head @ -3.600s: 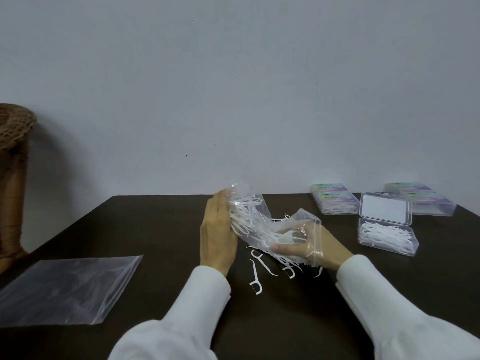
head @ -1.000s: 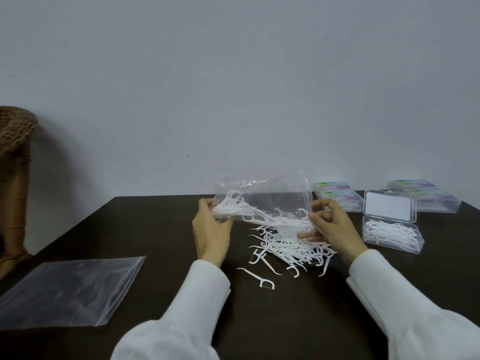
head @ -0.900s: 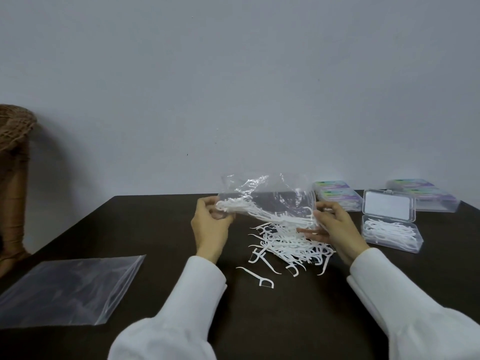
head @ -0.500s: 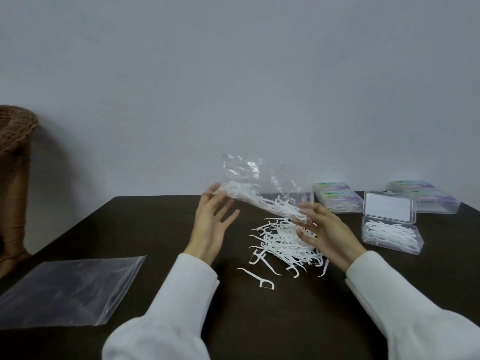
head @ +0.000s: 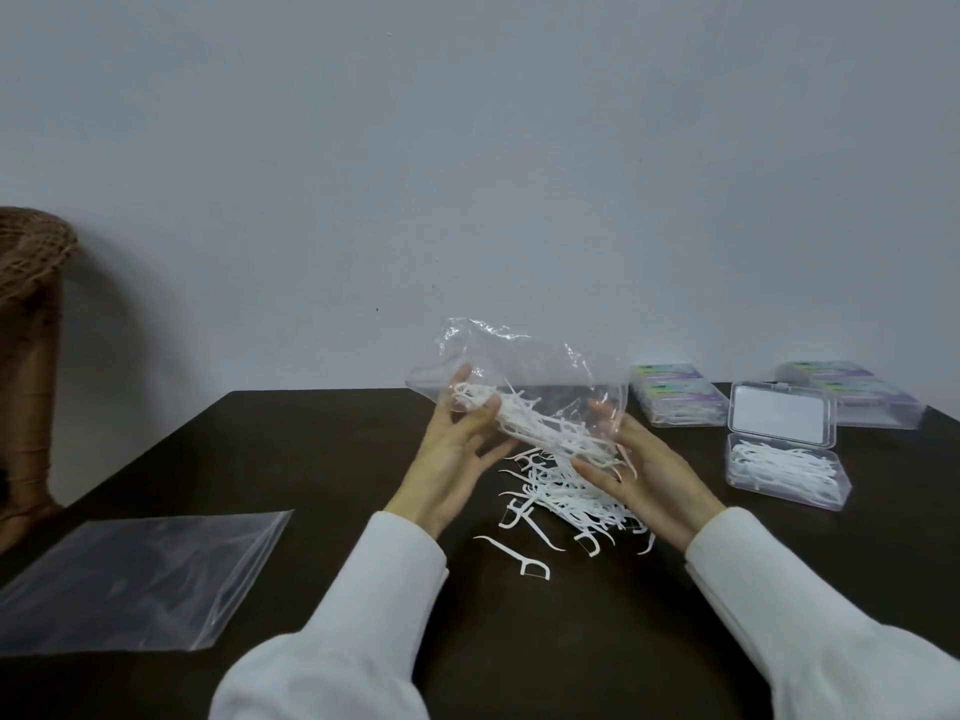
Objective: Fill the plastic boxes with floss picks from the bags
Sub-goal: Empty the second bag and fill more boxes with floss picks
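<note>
A clear plastic bag [head: 524,376] with white floss picks still inside is held tilted above the dark table [head: 311,449]. My left hand [head: 452,459] grips its left end and my right hand [head: 644,470] holds the lower right end, where picks spill out. A pile of loose floss picks [head: 566,496] lies under the bag, and one single pick [head: 519,556] lies nearer to me. At the right an open plastic box [head: 784,467] holds floss picks, its lid standing up.
An empty flat clear bag [head: 135,579] lies at the near left. Closed boxes with coloured labels sit at the back right [head: 675,394] [head: 852,400]. A wicker stand [head: 28,356] rises beyond the table's left edge. A grey wall stands behind.
The bag has been lifted off the table and tipped, and many floss picks have fallen out into a pile. Both hands have shifted their hold along the bag's ends.
</note>
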